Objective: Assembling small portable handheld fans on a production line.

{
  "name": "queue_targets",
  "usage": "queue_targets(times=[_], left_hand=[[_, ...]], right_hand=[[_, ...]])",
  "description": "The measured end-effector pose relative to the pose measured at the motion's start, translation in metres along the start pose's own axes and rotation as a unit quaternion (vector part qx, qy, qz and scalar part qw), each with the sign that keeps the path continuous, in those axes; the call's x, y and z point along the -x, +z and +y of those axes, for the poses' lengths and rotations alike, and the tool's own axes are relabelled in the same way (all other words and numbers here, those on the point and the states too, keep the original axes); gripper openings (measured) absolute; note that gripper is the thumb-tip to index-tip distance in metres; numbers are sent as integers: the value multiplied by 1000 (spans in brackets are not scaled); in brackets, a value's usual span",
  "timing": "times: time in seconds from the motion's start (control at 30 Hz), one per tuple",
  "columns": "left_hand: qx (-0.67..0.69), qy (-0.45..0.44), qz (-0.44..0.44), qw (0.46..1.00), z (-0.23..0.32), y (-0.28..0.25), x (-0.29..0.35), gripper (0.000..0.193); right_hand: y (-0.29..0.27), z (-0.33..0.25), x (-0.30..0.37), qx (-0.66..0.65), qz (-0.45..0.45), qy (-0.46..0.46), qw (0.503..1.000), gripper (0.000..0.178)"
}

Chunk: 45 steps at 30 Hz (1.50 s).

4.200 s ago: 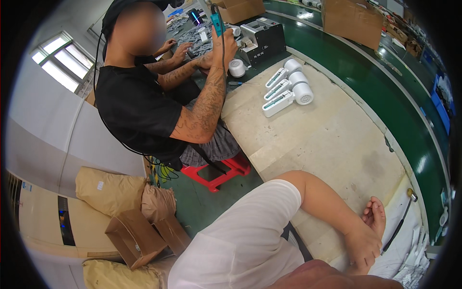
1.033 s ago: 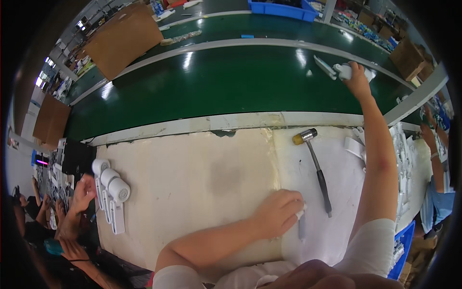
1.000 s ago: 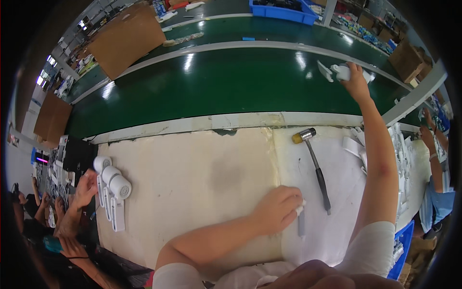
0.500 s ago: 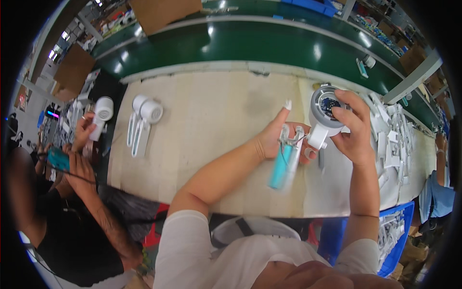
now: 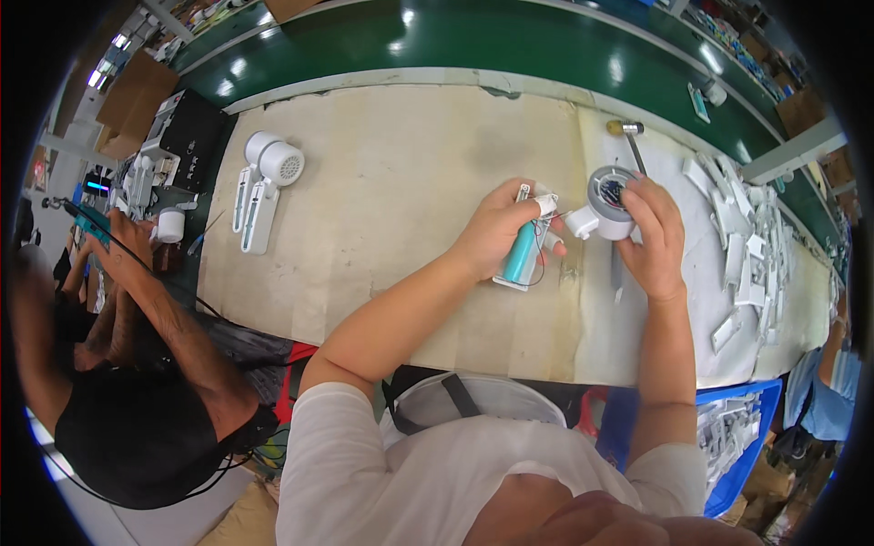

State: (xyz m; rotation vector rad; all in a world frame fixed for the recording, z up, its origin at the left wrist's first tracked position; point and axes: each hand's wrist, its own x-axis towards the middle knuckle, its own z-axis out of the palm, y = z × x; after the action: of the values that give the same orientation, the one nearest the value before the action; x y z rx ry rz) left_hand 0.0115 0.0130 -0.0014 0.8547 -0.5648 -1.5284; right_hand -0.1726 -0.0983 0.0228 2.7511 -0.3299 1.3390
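Note:
My left hand (image 5: 496,223), with white wraps on some fingertips, grips an open white handle shell (image 5: 512,284). A teal cylindrical battery (image 5: 520,253) lies inside it, and thin wires loop out at its side. My right hand (image 5: 655,227) closes around a round white fan head (image 5: 606,217) with a grey ring and a circuit board exposed in its top. The head's short white neck points left toward the handle, with a small gap between the two. Part of my left fingers is hidden behind the handle.
White units with teal strips (image 5: 275,161) rest at the table's left. A hammer (image 5: 625,128) and a dark rod (image 5: 617,271) lie near my right hand. White plastic parts (image 5: 751,255) pile at right, above a blue crate (image 5: 746,482). A co-worker (image 5: 137,246) holds a teal tool at left.
My left hand has closed further around the handle, which was blurred and hanging lower. The fan head has turned, its neck now pointing left. The co-worker's white fan head has moved down. The view has shifted.

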Motion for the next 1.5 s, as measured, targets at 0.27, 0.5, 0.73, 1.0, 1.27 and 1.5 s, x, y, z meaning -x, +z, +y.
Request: queue_targets(times=[0.27,0.5,0.73,1.0,1.27,1.5], left_hand=[[-266,-1,25,964,2,6,4,16],[-461,115,24,879,-1,-2,6,23],[-571,65,35,818,13,1,13,29],[-691,99,-29,715,3,16,14,34],[-601,68,-67,794,-4,30,19,32],[-352,-70,-64,931,-9,19,23,18]], right_hand=[[-2,11,4,50,-33,-49,997,55],[-2,4,1,73,-50,-43,995,54],[-11,-18,-8,-150,-146,144,967,51],[-29,-5,-4,-401,-262,170,861,41],[-31,-2,7,-413,-245,155,864,37],[-27,-8,5,-458,-256,233,819,38]])
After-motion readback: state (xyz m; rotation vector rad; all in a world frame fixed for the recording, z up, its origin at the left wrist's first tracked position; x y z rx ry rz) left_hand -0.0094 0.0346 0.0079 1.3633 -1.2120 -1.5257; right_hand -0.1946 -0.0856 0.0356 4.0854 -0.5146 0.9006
